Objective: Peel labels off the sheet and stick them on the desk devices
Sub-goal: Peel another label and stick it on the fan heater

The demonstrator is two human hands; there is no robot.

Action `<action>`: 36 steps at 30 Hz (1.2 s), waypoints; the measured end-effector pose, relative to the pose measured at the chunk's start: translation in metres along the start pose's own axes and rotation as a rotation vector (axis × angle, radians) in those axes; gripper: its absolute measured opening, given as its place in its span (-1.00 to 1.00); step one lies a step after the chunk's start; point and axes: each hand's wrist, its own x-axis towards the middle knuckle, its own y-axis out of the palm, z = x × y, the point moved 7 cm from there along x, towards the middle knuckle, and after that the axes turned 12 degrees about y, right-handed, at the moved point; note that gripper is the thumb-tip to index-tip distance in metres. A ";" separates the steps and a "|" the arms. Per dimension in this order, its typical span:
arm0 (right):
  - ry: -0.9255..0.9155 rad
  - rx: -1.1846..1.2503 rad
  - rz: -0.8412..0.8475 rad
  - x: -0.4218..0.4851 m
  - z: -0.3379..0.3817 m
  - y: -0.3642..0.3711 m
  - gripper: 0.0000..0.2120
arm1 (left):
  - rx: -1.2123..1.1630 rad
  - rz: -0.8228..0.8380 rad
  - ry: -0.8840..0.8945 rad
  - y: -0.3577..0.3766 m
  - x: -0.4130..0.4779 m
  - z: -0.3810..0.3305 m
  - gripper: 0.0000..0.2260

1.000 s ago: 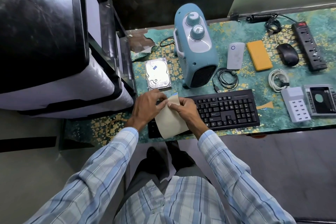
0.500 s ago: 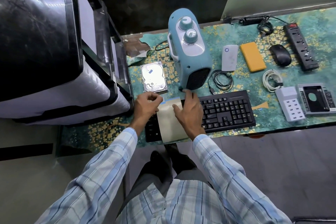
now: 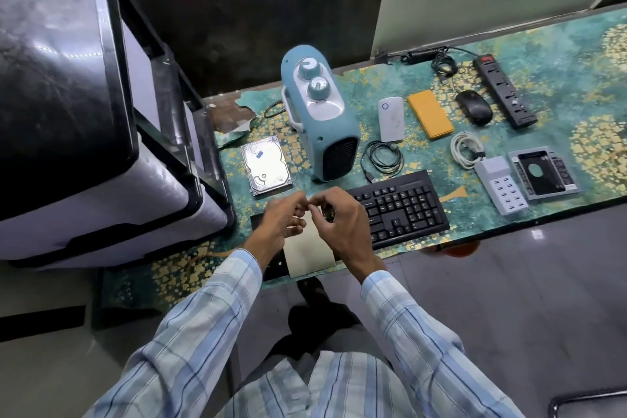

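Note:
The beige label sheet [image 3: 308, 254] lies over the left end of the black keyboard [image 3: 400, 210], its lower edge hanging past the desk edge. My left hand [image 3: 281, 226] and my right hand [image 3: 342, 224] meet fingertip to fingertip at the sheet's top edge. Left fingers are curled on the sheet's top; right thumb and forefinger pinch something small there, apparently a label, too small to make out. The silver hard drive [image 3: 266, 164] carries a small blue label [image 3: 258, 154]. The blue heater [image 3: 319, 122] stands just behind my hands.
To the right lie a white router [image 3: 392, 119], yellow case [image 3: 430, 114], mouse [image 3: 473, 107], power strip [image 3: 505, 92], white USB hub [image 3: 502, 185], drive caddy [image 3: 543, 173] and coiled cables [image 3: 381, 158]. A large black and white cabinet [image 3: 84, 112] borders the desk's left.
My right hand has lifted off the flat sheet and curled into a pinch against my left fingertips. The sheet's top is now hidden behind my hands.

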 end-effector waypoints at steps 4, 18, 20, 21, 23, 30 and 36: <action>0.110 0.105 -0.016 -0.005 -0.007 -0.015 -0.96 | -0.001 0.046 0.010 0.010 -0.008 -0.002 -0.95; 0.246 0.324 0.073 0.045 -0.014 -0.056 -0.98 | 0.062 0.115 0.400 0.037 -0.003 -0.047 -0.90; 0.261 0.344 0.092 0.054 -0.015 -0.059 -0.98 | 0.059 0.081 0.418 0.039 -0.002 -0.049 -0.93; 0.266 0.353 0.103 0.057 -0.015 -0.059 -0.98 | 0.047 0.058 0.426 0.040 -0.002 -0.050 -0.94; 0.269 0.366 0.121 0.061 -0.015 -0.060 -0.97 | 0.025 0.022 0.434 0.042 -0.002 -0.052 -0.94; 0.008 0.214 -0.122 0.060 0.028 -0.090 -0.90 | -0.031 -0.074 0.455 0.033 0.000 -0.057 -0.95; -0.230 -0.113 -0.199 0.099 0.097 -0.076 -0.74 | -0.044 -0.125 0.475 0.010 0.010 -0.063 -0.94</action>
